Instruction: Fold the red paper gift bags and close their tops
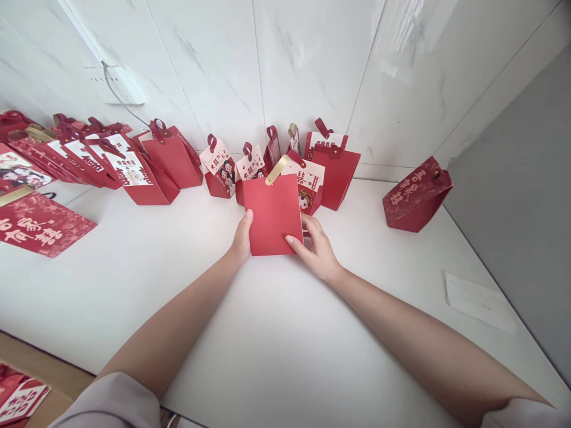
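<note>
A plain red gift box [273,217] with a gold ribbon loop [277,170] at its top stands upright between my hands. My left hand [243,235] grips its left edge, thumb on the front face. On the other side my right hand [317,245] holds the lower right edge, its thumb at the front and the fingers behind. Just beyond the held box are small boxes with red ribbon loops, among them a pink-topped box [218,169] with a cartoon couple and a larger red box [338,178]. The held box partly hides several of them.
Along the tiled wall at left stands a row of red gift boxes [145,178]. A patterned box [414,196] stands alone at right, near a grey panel [521,178]. Another patterned box [44,223] lies at left. A cardboard carton [62,374] with red packages is below the table edge.
</note>
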Tool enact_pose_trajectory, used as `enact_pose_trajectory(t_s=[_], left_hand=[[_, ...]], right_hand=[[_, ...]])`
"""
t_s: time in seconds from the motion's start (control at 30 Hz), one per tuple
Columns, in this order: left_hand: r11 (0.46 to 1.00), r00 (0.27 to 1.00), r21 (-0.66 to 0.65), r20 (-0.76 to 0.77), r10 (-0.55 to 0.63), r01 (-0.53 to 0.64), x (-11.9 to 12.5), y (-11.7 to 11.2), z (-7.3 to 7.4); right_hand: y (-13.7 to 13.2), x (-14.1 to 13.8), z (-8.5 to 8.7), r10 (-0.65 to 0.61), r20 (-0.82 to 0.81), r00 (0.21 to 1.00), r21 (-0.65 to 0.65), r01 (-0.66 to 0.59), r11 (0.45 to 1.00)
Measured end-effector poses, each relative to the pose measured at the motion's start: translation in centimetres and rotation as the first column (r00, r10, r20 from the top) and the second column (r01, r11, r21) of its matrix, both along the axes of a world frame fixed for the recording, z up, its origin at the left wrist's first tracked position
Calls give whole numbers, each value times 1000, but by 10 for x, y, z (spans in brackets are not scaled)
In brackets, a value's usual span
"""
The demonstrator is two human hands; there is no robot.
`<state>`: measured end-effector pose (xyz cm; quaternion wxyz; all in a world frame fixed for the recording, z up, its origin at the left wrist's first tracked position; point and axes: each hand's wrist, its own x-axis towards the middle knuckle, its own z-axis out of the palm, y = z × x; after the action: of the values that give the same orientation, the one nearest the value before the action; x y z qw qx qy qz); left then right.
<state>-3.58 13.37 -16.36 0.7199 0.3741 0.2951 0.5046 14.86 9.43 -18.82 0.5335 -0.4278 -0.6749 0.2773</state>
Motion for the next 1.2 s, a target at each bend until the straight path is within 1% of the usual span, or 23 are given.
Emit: enact_pose_trajectory(t_s=[0.1,0.2,0.27,0.3,0.37,0.4,0.43,0.47,0.5,0.53,0.6,0.67,0.7,0.77,0.83,0.9,0.97,1.1,1.2], left_hand=[[1000,999,-4,-41,25,-26,-1,2,0],[995,989,26,-116,97,-95,-3,6,-1],[980,964,118,-196,180,-160,-5,10,-3],[960,939,199,-243,245,-199,-5,12,-4],[893,865,366,-322,384,-261,-6,16,-8],[867,833,419,-350,429,-270,-6,17,-9],[857,816,443,-372,443,-263,-6,18,-11],[864,821,444,-385,422,-236,-6,18,-12],[881,845,434,-387,369,-186,-6,18,-14],[896,878,427,-376,296,-119,-6,17,-16],[903,933,427,-339,119,40,-7,14,-19],[899,952,405,-305,-38,165,-8,11,-21],[903,955,385,-287,-80,191,-8,9,-21],[918,965,353,-247,-93,179,-8,7,-21],[923,973,357,-221,-67,144,-6,6,-18],[916,976,377,-211,-58,136,-4,5,-16],[904,975,397,-211,-77,157,-2,4,-13],[864,961,443,-235,-144,238,0,2,-8],[866,960,437,-238,-150,244,1,0,-6]], right_hand=[[1,1,0,35,-14,999,-38,-35,999],[0,1,3,107,-39,993,-37,-109,993],[-3,0,5,115,-70,991,8,-115,993],[-4,-2,6,101,-91,991,39,-98,994],[-7,-4,7,74,-128,989,98,-61,993],[-8,-5,7,69,-138,988,124,-52,991],[-8,-6,7,72,-139,988,148,-52,988],[-9,-7,7,78,-131,988,168,-55,984],[-9,-7,6,81,-117,990,182,-59,982],[-8,-7,6,79,-95,992,190,-60,980],[-7,-7,4,57,-35,998,191,-50,980],[-6,-5,1,39,23,999,175,-43,984],[-5,-5,1,42,43,998,165,-49,985],[-3,-3,0,79,58,995,128,-86,988],[-3,-1,1,146,50,988,70,-149,986],[-3,1,2,212,18,977,17,-212,977],[-4,2,3,248,-27,968,-18,-249,968],[-5,1,5,214,-118,970,-84,-224,971],[-5,0,6,198,-165,966,-127,-220,967]])
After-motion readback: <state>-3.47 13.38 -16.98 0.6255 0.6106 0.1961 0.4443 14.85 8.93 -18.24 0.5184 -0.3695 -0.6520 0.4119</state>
